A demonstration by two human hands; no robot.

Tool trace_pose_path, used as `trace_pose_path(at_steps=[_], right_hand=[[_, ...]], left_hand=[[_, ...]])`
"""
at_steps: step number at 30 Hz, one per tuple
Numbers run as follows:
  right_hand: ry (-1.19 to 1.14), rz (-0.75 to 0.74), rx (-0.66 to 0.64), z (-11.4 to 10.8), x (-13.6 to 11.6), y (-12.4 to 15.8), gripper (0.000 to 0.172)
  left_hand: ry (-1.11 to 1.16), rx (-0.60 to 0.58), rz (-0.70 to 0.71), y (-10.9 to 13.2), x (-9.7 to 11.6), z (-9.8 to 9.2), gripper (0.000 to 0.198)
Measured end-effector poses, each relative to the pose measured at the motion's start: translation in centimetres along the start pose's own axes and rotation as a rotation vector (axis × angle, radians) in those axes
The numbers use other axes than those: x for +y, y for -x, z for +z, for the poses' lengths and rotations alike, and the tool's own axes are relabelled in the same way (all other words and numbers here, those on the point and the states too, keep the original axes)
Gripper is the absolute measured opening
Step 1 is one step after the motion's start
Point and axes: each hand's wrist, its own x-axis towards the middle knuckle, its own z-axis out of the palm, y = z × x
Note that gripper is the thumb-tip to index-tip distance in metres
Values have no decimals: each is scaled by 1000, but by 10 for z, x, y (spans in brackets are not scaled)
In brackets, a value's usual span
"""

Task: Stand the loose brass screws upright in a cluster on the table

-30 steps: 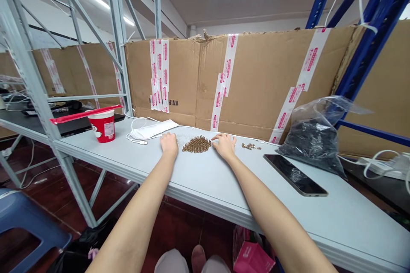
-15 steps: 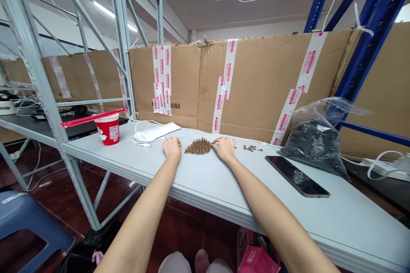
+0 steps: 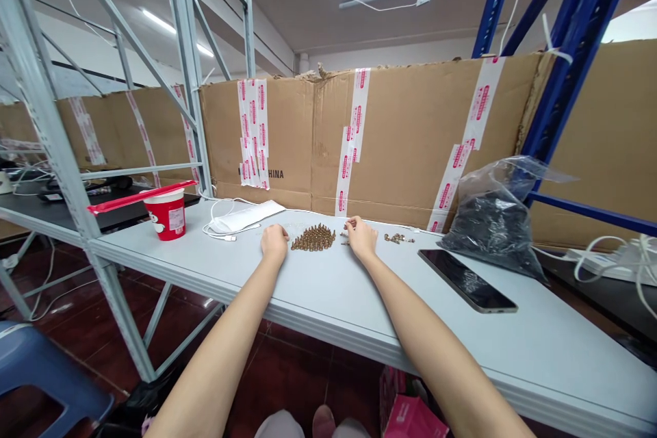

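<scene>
A tight cluster of small bronze-coloured pieces [image 3: 313, 238], which look like screws standing on end, sits on the grey tabletop [image 3: 328, 287]. My left hand [image 3: 274, 242] rests just left of it, fingers curled; whatever may be in them is hidden. Right of the cluster and apart from it, my right hand [image 3: 362, 237] has thumb and fingers drawn together over a few loose bronze pieces [image 3: 343, 235]. What its fingertips grip is too small to make out. Farther right lies a small scatter of similar pieces [image 3: 396, 238]. Tiny clear bits [image 3: 295, 225] lie behind the cluster.
A black phone [image 3: 467, 280] lies at the right, before a clear bag of dark material [image 3: 493, 233]. On the left stand a red cup [image 3: 169, 215] and a white object with cables [image 3: 246, 217]. A cardboard wall [image 3: 292, 130] closes off the back.
My right hand has moved back from the cluster's right edge, leaving a gap with loose pieces at its fingers. My left hand stays beside the cluster. The view has shifted slightly.
</scene>
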Motion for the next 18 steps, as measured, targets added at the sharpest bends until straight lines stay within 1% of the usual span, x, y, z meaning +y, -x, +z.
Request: trace_pose_path(at_steps=[3, 5, 8, 13, 18], right_hand=[[76, 17, -6, -1, 1, 1, 24], [118, -32, 4, -1, 1, 2, 23], [117, -133, 18, -1, 2, 3, 21], [64, -238, -34, -1, 3, 2, 18], [84, -309, -81, -2, 5, 1, 18]], left_hand=[[16, 24, -11, -1, -2, 0, 12], [-8, 28, -12, -1, -2, -1, 12], [-70, 33, -2, 0, -1, -3, 14], [-149, 69, -2, 0, 0, -1, 21], [-173, 96, 4, 0, 1, -1, 22]])
